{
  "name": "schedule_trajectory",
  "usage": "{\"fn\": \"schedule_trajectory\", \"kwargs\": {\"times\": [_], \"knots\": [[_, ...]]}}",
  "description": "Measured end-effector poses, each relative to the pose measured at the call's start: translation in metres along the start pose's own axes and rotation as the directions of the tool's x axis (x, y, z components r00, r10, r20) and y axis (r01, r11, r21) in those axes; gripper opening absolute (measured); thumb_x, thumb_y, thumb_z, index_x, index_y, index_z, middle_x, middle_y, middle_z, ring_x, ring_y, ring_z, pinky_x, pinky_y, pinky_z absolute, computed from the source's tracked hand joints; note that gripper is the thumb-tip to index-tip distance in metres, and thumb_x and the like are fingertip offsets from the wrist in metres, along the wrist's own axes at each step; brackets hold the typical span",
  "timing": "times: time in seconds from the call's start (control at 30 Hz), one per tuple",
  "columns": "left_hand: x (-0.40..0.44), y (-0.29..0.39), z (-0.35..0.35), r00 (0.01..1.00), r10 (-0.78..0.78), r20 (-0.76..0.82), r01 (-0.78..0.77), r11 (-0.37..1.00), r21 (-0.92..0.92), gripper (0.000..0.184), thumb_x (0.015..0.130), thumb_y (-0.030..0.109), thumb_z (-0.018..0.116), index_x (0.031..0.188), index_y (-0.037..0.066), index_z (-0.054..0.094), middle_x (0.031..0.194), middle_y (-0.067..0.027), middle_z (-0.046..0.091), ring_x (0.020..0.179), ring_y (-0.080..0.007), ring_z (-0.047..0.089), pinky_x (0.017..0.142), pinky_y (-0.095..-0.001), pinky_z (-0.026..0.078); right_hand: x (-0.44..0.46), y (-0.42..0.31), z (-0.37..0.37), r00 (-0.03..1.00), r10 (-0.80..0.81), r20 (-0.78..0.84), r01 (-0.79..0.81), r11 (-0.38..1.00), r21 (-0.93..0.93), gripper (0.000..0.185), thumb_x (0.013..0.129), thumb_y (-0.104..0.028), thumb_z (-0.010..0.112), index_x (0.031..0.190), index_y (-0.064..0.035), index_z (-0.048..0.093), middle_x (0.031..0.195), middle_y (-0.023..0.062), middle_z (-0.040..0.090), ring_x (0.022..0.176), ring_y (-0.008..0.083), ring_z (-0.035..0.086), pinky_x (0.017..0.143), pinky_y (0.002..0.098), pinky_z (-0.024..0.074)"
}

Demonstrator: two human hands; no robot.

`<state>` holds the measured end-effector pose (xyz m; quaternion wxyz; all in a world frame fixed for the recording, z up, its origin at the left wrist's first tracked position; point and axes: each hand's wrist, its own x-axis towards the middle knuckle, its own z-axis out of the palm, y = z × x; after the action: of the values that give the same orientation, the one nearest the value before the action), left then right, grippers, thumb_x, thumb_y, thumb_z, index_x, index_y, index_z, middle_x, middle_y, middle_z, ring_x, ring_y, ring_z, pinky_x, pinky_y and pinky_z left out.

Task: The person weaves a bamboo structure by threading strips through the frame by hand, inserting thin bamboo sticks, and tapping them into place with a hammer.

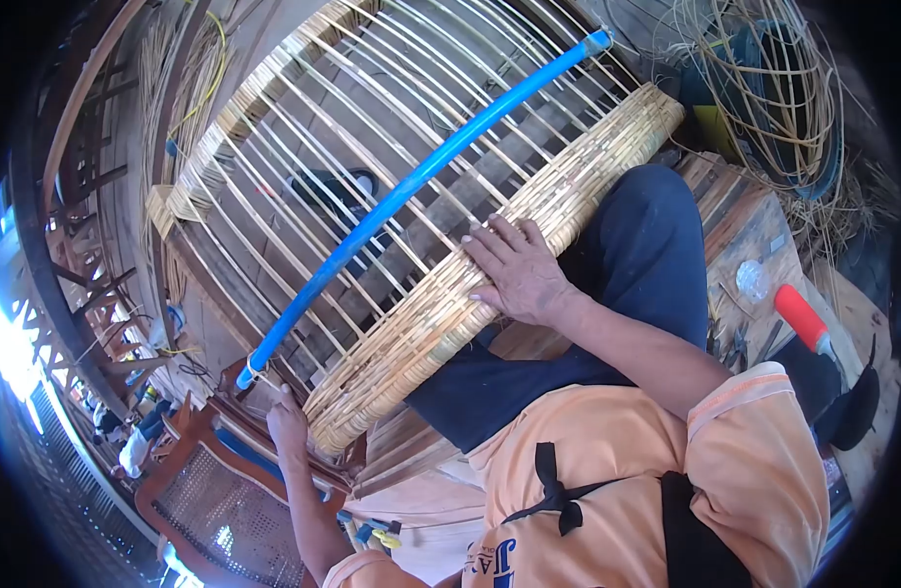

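Observation:
A large rattan frame (568, 186) lies across my lap, with a thick woven band along its near side and bare, spaced rods beyond it. My right hand (522, 274) rests on the weave near its middle, fingers spread and thumb apart. A bent blue tube (421, 181) crosses over the rods. At its lower left end, by the corner of the frame, is my left hand (289, 423). Its fingers are drawn together and partly hidden, and I cannot see clearly what lies in them.
Coiled rattan strands (774, 88) hang at the upper right. On the wooden boards at right are a red-handled tool (801, 316) and a clear plastic item (752, 280). A cane-mesh panel in a brown frame (154, 498) stands lower left. Another person (137, 449) is far left.

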<state>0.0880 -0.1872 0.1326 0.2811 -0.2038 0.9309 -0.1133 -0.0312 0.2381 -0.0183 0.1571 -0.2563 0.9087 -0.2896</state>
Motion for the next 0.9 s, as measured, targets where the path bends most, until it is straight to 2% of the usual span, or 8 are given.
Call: {"fn": "schedule_trajectory", "kwargs": {"times": [0.2, 0.3, 0.43, 0.53, 0.6, 0.67, 0.83, 0.9], "knots": [[-0.003, 0.0, 0.0, 0.982, -0.186, 0.044, 0.19, 0.976, -0.107, 0.065, 0.098, 0.041, 0.03, 0.067, -0.006, 0.061, 0.067, -0.0321, 0.056, 0.065, -0.0506, 0.055, 0.061, -0.0553, 0.041, 0.005, 0.001, -0.011, 0.999, 0.014, 0.03, -0.018, 0.992, 0.124, 0.064, 0.085, -0.043, 0.055, 0.134, -0.0051, 0.04, 0.136, 0.0157, 0.041, 0.128, 0.035, 0.034, 0.106, 0.047, 0.0243], [-0.016, 0.004, -0.014, 0.915, -0.402, 0.035, 0.4, 0.893, -0.207, 0.057, 0.098, 0.04, 0.033, 0.087, -0.008, 0.063, 0.082, -0.0332, 0.059, 0.084, -0.0479, 0.056, 0.075, -0.0502, 0.042, 0.011, 0.007, -0.024, 0.959, 0.129, -0.254, -0.049, 0.953, 0.299, 0.053, 0.079, -0.018, 0.065, 0.126, -0.0035, 0.046, 0.125, 0.0212, 0.047, 0.119, 0.0385, 0.042, 0.101, 0.0463, 0.0334], [-0.057, -0.031, 0.035, 0.777, -0.402, -0.485, 0.202, 0.888, -0.413, 0.067, 0.093, 0.055, 0.033, 0.109, -0.006, 0.056, 0.105, -0.024, 0.06, 0.1, -0.0373, 0.055, 0.085, -0.0432, 0.041, 0.037, 0.026, -0.03, 0.938, 0.292, -0.188, -0.203, 0.9, 0.386, 0.022, 0.083, -0.016, 0.062, 0.1, -0.0014, 0.063, 0.097, 0.0187, 0.06, 0.097, 0.0366, 0.055, 0.086, 0.0425, 0.0442], [-0.096, -0.044, 0.07, 0.65, -0.759, -0.034, 0.441, 0.413, -0.797, 0.059, 0.095, 0.049, 0.037, 0.108, -0.006, 0.058, 0.106, -0.0184, 0.062, 0.101, -0.0304, 0.058, 0.089, -0.0394, 0.042, 0.053, 0.028, -0.014, 0.953, 0.303, -0.025, -0.282, 0.91, 0.305, 0.023, 0.082, -0.022, 0.064, 0.095, -0.0022, 0.065, 0.089, 0.0196, 0.063, 0.089, 0.037, 0.058, 0.082, 0.0424, 0.0462], [-0.102, -0.029, 0.076, 0.693, -0.471, 0.546, 0.454, -0.303, -0.838, 0.068, 0.093, 0.057, 0.036, 0.118, -0.004, 0.053, 0.113, -0.0155, 0.061, 0.105, -0.0278, 0.058, 0.091, -0.0372, 0.044, 0.063, 0.03, -0.007, 0.959, 0.283, 0.023, -0.283, 0.941, 0.185, 0.025, 0.081, -0.025, 0.065, 0.093, -0.0024, 0.066, 0.086, 0.0204, 0.064, 0.085, 0.037, 0.06, 0.079, 0.0425, 0.0471], [-0.102, -0.013, 0.078, 0.858, -0.143, 0.493, 0.331, -0.58, -0.744, 0.078, 0.089, 0.065, 0.035, 0.126, -0.003, 0.047, 0.12, -0.0148, 0.059, 0.105, -0.0265, 0.059, 0.089, -0.0354, 0.047, 0.071, 0.034, -0.01, 0.917, 0.361, 0.173, -0.384, 0.914, 0.131, 0.028, 0.082, -0.026, 0.067, 0.096, -0.0021, 0.064, 0.08, 0.0188, 0.064, 0.078, 0.0379, 0.061, 0.073, 0.0404, 0.049], [-0.078, 0.012, 0.052, 0.942, -0.042, 0.332, 0.242, -0.601, -0.762, 0.064, 0.094, 0.053, 0.04, 0.127, -0.001, 0.046, 0.122, -0.0137, 0.058, 0.105, -0.0242, 0.061, 0.087, -0.0357, 0.051, 0.072, 0.069, -0.021, 0.855, 0.445, 0.265, -0.515, 0.675, 0.528, 0.029, 0.084, -0.027, 0.06, 0.095, -0.0004, 0.064, 0.09, 0.0213, 0.066, 0.09, 0.0352, 0.062, 0.079, 0.0422, 0.0473], [-0.081, 0.014, 0.054, 0.943, -0.117, 0.311, 0.209, -0.517, -0.83, 0.056, 0.095, 0.047, 0.041, 0.127, 0.001, 0.046, 0.122, -0.0129, 0.057, 0.105, -0.0241, 0.06, 0.087, -0.0373, 0.051, 0.047, 0.069, -0.03, 0.867, 0.461, -0.188, -0.368, 0.848, 0.381, 0.03, 0.088, -0.023, 0.053, 0.102, 0.0022, 0.061, 0.097, 0.0228, 0.064, 0.092, 0.0339, 0.062, 0.081, 0.0433, 0.0465]]}}
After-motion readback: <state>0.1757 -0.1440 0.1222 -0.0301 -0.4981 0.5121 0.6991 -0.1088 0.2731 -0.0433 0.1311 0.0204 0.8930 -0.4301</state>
